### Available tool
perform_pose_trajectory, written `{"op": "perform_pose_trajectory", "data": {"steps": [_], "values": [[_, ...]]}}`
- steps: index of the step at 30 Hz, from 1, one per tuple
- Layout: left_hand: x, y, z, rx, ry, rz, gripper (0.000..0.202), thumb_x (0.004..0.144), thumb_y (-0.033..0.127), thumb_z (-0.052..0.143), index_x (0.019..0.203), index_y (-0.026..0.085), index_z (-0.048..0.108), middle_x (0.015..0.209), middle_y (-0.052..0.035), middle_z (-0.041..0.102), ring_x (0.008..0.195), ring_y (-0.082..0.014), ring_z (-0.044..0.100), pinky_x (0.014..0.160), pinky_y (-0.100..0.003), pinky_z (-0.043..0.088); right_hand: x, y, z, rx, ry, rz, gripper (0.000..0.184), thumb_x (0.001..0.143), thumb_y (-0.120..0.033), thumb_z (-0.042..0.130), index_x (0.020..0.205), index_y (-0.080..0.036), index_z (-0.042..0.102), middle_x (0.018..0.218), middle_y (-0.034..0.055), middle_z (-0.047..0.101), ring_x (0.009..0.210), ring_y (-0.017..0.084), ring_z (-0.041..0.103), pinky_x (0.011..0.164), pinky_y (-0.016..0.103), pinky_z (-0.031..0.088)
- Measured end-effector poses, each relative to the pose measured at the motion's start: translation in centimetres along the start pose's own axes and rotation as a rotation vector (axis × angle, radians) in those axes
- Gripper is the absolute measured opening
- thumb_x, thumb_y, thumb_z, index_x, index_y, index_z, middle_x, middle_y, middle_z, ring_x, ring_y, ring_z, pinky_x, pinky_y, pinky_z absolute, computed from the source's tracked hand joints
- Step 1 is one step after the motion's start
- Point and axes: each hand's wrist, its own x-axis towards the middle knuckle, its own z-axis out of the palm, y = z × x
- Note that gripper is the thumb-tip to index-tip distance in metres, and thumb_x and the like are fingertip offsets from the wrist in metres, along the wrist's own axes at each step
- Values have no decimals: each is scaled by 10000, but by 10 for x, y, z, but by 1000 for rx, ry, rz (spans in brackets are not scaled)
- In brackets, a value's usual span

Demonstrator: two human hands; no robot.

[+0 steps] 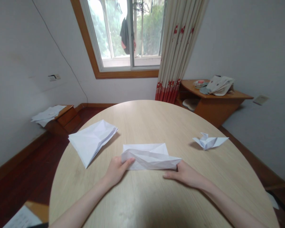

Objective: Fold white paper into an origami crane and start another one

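Observation:
A white sheet of paper (147, 148), creased and partly folded over, lies in front of me on the round table (142, 196). Its near flap stands up off the rest in a loose ridge. My left hand (117, 169) pinches the flap's left end, thumb on top and fingers hidden behind. At the other end, my right hand (186, 172) has its fingers curled at the flap's corner, while its thumb points left just below the paper's edge. To the right stands a folded paper crane (209, 142). A stack of creased paper squares (92, 139) rests on the left.
Behind the table are a window (130, 34) and a patterned curtain (178, 47). A corner desk (218, 101) with a cloth bag (219, 85) is at back right. On the left, papers (48, 114) cover a low wooden cabinet (67, 117).

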Motion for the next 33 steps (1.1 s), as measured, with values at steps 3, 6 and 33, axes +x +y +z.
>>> {"op": "perform_pose_trajectory", "data": {"steps": [3, 6, 33], "values": [[0, 0, 1, 10, -5, -8, 459, 822, 554, 450, 556, 182, 420, 545, 29, 406, 551, -126, 385, 528, -232, 301, 3, 1, 4, 32, 61, 2, 487, 742, -470, 683, 1143, -193, 676, 1125, 85, 706, 1098, 301, 622, 1017, 489, 422], [2, -2, 2, 23, -12, -38, 490, 814, 585, 447, 538, 187, 377, 534, 35, 341, 533, -114, 339, 502, -231, 255, 4, 7, 4, 28, 106, 20, 387, 761, -440, 660, 1032, -168, 709, 1089, 85, 719, 1028, 299, 652, 948, 466, 476], [-9, -3, 26, 260, 131, 103, 973, 774, 300, 680, 1468, 248, 1, 1392, -192, 397, 1103, -345, 584, 846, -481, 508, 11, 23, 24, -241, 585, -32, 907, 768, -354, 623, 1470, -225, 63, 1396, 176, 413, 1266, 312, 458, 1040, 513, 373]]}}
